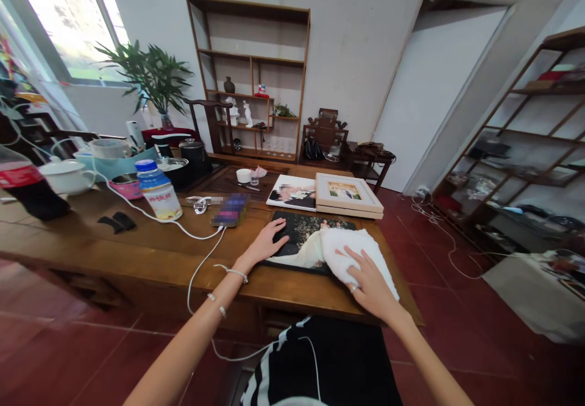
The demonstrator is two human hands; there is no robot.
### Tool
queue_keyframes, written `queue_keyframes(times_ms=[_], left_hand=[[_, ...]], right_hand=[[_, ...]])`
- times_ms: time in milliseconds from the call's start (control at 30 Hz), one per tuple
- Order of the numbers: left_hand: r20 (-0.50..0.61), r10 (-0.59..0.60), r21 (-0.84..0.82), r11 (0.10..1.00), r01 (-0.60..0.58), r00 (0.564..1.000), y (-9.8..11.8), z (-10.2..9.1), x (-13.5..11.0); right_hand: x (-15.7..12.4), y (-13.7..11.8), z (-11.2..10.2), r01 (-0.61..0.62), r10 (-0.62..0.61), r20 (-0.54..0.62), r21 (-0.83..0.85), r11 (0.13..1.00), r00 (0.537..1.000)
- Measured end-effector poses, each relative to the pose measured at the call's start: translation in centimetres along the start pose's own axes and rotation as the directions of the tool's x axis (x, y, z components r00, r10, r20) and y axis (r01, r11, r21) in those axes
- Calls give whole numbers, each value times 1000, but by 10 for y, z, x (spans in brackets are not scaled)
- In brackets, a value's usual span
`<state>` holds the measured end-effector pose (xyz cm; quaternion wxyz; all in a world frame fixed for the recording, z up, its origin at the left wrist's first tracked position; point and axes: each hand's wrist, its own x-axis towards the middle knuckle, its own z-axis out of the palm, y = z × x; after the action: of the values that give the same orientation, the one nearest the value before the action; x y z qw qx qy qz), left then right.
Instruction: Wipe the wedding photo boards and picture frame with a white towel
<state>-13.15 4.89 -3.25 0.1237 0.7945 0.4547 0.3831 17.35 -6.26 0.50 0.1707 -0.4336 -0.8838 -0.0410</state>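
At a wooden table [278, 281], we see both hands at work around a dark photo panel [301, 235], which lies flat near the front edge and bears a picture with a pale, trailing gown. A white cloth [373, 246] covers the panel's right-hand part and seems to run past it over the tabletop.

The panel, we judge, is stiff and fairly light, with a smooth face that could slide or scratch; its edges and corners look the safest place to take hold. The cloth appears soft, light and thick enough to bunch, best gathered from its middle or pressed down flat.

The left hand [264, 241] rests with fingers spread on the panel's left end, pinching nothing that we can see; most of the picture lies to the right of its fingertips. The right hand [369, 281] lies on top of the cloth, fingers apart, with the cloth between it and the panel. How firmly it presses, we cannot tell.

Just beyond the panel, we find a framed photograph [346, 191] on the right and a photo book [291, 194] beside it. A smartphone [230, 212], plugged into a white cable, lies to the left of the hands.
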Motion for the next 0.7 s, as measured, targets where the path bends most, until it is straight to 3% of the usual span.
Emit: queue_keyframes(times_ms=[200,333,433,600,700], left_hand=[[5,25,17,1000,-25,1000,0,-1,-1],[10,2,16,1000,-2,1000,3,-3,0],[8,-13,10,1000,13,1000,4,-4,0],[-1,9,5,1000,-9,1000,3,-3,0],[-8,19,2,1000,-19,1000,1,-2,-1]], right_hand=[[68,43,16,-167,168,24,-40,985,986],[98,42,25,-216,217,15,-50,975,976],[89,17,25,-178,178,17,-33,984,984],[49,-40,19,-14,14,-5,68,998,1000],[45,-46,17,20,-20,0,89,996,1000]])
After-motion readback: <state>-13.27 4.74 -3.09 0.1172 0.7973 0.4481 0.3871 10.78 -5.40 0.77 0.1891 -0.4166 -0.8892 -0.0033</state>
